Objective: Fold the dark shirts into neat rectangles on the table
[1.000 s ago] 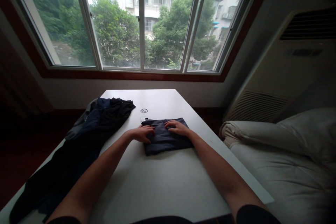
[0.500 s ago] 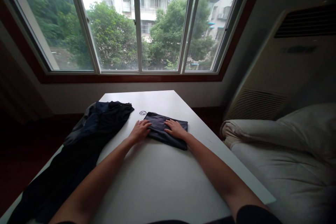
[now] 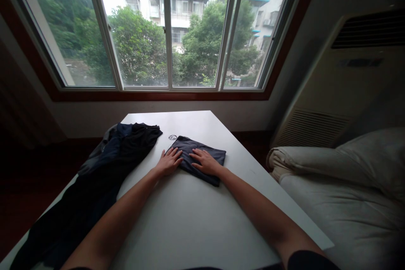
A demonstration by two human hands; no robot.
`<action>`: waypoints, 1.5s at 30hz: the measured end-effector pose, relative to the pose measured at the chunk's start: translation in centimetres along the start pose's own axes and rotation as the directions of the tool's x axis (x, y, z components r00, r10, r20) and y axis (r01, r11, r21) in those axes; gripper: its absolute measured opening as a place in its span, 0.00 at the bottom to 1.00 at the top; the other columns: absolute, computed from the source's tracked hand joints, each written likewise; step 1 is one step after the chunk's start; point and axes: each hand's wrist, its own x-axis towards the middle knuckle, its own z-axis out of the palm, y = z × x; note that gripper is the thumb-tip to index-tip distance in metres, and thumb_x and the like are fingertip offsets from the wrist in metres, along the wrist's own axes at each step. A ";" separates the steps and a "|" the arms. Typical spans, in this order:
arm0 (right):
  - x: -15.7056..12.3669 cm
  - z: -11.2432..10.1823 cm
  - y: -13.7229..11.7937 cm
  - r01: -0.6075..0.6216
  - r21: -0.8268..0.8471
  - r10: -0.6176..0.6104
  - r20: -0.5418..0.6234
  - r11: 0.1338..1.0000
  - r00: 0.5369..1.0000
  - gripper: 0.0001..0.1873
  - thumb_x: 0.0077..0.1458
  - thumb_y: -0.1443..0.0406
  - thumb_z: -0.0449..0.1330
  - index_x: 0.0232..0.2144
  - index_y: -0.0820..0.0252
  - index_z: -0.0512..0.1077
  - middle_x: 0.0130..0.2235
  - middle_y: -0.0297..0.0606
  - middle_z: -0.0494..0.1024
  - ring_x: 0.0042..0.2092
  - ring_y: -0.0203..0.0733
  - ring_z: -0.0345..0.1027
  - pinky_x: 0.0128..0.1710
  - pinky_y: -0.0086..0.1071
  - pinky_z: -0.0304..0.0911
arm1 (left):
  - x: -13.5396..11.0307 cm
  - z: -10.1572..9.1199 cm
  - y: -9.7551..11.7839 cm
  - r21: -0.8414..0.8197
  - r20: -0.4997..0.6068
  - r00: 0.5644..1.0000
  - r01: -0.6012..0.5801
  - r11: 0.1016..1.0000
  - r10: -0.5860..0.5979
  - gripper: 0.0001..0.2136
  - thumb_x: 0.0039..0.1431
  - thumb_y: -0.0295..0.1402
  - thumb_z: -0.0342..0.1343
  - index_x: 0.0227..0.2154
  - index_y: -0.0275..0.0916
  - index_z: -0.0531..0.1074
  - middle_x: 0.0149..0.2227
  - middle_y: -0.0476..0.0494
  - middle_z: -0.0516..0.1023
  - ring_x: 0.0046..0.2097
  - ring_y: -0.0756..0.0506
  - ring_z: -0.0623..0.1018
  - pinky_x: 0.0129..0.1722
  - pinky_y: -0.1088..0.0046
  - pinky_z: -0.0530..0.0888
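A folded dark grey-blue garment (image 3: 210, 152) lies on the white table (image 3: 196, 223), slightly askew. My left hand (image 3: 169, 162) rests flat with fingers spread on the garment's left edge. My right hand (image 3: 205, 162) lies flat on its middle, fingers stretched out. Neither hand grips the cloth; both press on it from above.
A pile of dark clothes (image 3: 95, 181) runs along the table's left side. A small round mark (image 3: 172, 137) sits just beyond the folded garment. A white cushion or mattress (image 3: 341, 185) is to the right, an air-conditioning unit (image 3: 348, 80) behind it, and a large window (image 3: 167, 29) ahead.
The folded garment has been pushed away and turned askew on the table. Both hands stayed flat on it, the right one moving left towards its middle.
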 end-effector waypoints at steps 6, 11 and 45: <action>-0.2 -0.8 -3.0 0.045 0.006 -0.045 0.092 0.999 0.995 0.37 0.66 0.41 0.57 0.71 0.43 0.61 0.75 0.40 0.53 0.75 0.59 0.45 0.73 0.61 0.39 | 0.3 -0.8 -1.2 0.002 0.065 0.997 0.032 1.000 -0.032 0.32 0.72 0.56 0.43 0.74 0.52 0.54 0.77 0.43 0.47 0.77 0.33 0.45 0.71 0.36 0.42; 0.2 -0.6 -2.3 0.027 0.018 -0.028 0.074 0.999 0.997 0.36 0.67 0.42 0.55 0.71 0.46 0.63 0.74 0.41 0.56 0.75 0.58 0.46 0.74 0.57 0.39 | 0.3 -1.0 -1.7 0.015 0.072 0.997 0.010 1.000 -0.011 0.36 0.69 0.59 0.46 0.74 0.51 0.54 0.77 0.43 0.46 0.77 0.32 0.44 0.71 0.39 0.39; -0.1 -0.4 4.3 -0.351 -0.078 0.354 0.019 0.933 0.935 0.37 0.71 0.45 0.47 0.73 0.56 0.58 0.75 0.48 0.53 0.76 0.56 0.44 0.74 0.56 0.40 | -0.3 0.9 1.5 -0.007 -0.014 0.994 -0.109 0.994 0.109 0.40 0.67 0.59 0.50 0.75 0.45 0.53 0.77 0.39 0.48 0.77 0.33 0.47 0.74 0.49 0.43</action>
